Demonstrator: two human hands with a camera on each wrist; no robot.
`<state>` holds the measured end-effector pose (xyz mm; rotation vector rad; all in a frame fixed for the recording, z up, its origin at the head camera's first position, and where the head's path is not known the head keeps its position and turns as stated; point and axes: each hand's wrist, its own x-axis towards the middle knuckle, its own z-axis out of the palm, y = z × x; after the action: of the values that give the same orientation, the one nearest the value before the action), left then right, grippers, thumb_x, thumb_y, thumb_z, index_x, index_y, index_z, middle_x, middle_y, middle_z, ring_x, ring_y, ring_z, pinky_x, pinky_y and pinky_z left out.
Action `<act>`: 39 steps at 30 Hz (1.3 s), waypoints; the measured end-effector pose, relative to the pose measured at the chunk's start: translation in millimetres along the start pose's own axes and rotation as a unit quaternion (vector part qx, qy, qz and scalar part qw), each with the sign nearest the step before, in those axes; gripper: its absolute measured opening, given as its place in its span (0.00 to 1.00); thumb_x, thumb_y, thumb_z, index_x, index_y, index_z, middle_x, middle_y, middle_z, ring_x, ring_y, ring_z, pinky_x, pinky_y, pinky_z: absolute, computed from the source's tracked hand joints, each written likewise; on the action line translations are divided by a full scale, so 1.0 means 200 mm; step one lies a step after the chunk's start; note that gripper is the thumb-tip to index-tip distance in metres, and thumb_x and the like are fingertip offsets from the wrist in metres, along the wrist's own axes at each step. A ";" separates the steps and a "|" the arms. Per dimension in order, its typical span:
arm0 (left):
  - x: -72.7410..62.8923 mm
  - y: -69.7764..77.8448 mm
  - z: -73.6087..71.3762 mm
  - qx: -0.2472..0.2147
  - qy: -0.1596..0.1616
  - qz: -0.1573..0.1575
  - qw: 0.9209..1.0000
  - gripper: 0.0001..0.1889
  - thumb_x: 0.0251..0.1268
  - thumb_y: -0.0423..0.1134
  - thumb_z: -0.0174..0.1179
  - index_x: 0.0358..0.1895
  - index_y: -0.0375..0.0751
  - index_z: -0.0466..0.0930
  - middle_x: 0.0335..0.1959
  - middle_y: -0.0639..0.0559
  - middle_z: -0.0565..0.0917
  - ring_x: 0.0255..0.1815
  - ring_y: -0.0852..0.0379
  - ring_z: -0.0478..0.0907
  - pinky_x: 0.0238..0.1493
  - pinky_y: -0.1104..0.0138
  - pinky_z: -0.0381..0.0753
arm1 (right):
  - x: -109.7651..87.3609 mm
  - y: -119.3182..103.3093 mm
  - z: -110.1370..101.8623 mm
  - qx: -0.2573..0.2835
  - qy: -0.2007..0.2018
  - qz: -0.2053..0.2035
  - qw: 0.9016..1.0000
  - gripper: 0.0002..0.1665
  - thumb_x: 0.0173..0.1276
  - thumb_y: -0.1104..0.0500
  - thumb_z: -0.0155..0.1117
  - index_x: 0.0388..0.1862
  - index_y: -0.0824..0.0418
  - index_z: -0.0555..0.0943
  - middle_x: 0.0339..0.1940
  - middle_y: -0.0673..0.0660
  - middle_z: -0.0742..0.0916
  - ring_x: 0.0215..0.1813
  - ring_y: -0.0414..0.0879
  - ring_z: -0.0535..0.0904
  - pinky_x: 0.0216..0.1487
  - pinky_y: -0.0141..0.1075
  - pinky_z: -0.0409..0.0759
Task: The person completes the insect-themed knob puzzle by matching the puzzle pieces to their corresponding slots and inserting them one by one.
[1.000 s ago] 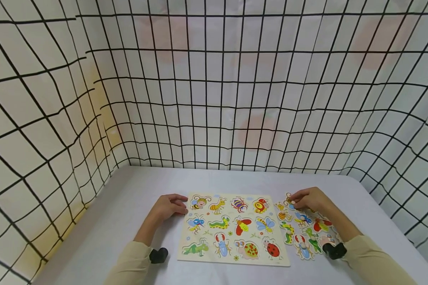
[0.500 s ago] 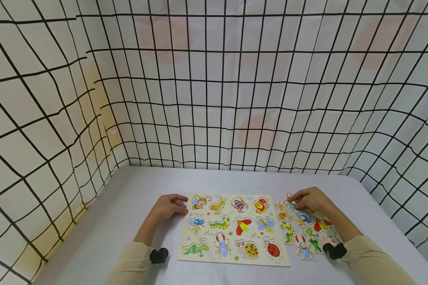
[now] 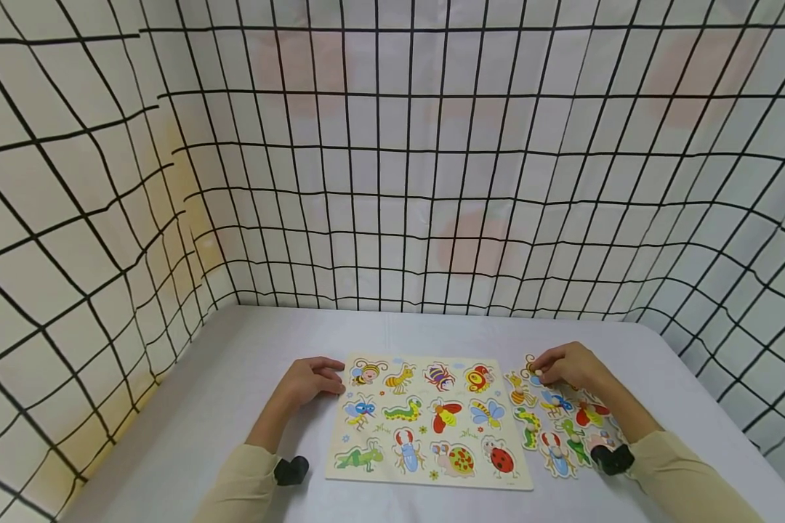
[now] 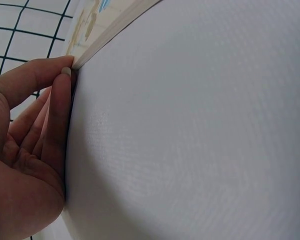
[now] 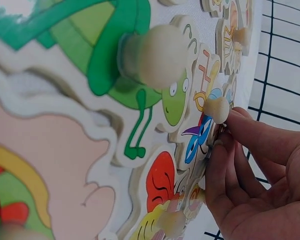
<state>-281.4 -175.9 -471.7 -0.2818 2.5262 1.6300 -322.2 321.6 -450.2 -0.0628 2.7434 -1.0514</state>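
Note the position of your right hand (image 3: 572,365): thumb and finger pinch at the bee piece (image 3: 530,367), at the far end of the loose pieces, just beyond the right side of the puzzle board (image 3: 484,482). The fingers cover the bee piece's knob, so how securely it is gripped cannot be told. A shallow pinch is the likeliest cause of a slip or a tilted lift.

Caution: the pieces lie crowded. The mosquito piece (image 5: 195,142) sits just beside your fingertips, its wooden knob (image 5: 217,109) standing close to them. A low, sideways pull could snag that knob or drag the piece along.

Caution: your wrist and its black camera (image 3: 613,460) pass over the near pieces, including the grasshopper piece (image 3: 574,439). If the forearm drops, it could shove these or catch their knobs.

Your left hand (image 3: 307,379) rests its fingertips against the board's left edge, not wrapped round it. This contact probably restrains the board on that side only. Uneven pressure could slide or turn the board on the smooth white tabletop (image 3: 170,450), possibly towards the loose pieces.
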 end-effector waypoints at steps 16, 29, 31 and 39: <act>-0.01 0.01 0.00 0.016 0.004 0.000 1.000 0.20 0.54 0.32 0.74 0.53 0.42 0.86 0.31 0.51 0.87 0.31 0.55 0.81 0.38 0.69 0.82 | -0.01 -0.03 -0.01 -0.017 0.008 -0.002 1.000 0.11 0.61 0.63 0.72 0.43 0.63 0.89 0.42 0.60 0.89 0.36 0.48 0.82 0.39 0.39 0.81; -0.01 0.01 0.00 0.015 0.003 -0.002 1.000 0.21 0.54 0.32 0.75 0.53 0.42 0.86 0.31 0.51 0.87 0.31 0.55 0.81 0.39 0.68 0.82 | 0.01 -0.07 0.00 -0.033 0.004 -0.019 0.999 0.12 0.61 0.59 0.73 0.44 0.60 0.89 0.43 0.59 0.87 0.38 0.48 0.79 0.38 0.37 0.78; -0.02 0.01 -0.01 0.016 0.003 -0.003 1.000 0.21 0.54 0.32 0.74 0.53 0.42 0.86 0.31 0.51 0.87 0.32 0.55 0.81 0.39 0.68 0.81 | 0.01 -0.08 0.00 -0.033 0.002 -0.024 0.999 0.12 0.61 0.59 0.74 0.43 0.59 0.89 0.43 0.57 0.88 0.37 0.47 0.79 0.38 0.38 0.79; -0.02 0.01 -0.01 0.014 0.001 0.002 1.000 0.20 0.54 0.33 0.75 0.52 0.42 0.86 0.31 0.51 0.87 0.32 0.55 0.81 0.40 0.68 0.81 | -0.01 -0.17 0.02 -0.015 -0.016 -0.057 0.998 0.12 0.62 0.57 0.75 0.43 0.60 0.89 0.42 0.55 0.90 0.37 0.46 0.83 0.41 0.41 0.83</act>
<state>-277.7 -176.1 -469.3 -0.2753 2.5498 1.5951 -320.6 294.6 -430.0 -0.2429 2.7544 -1.0278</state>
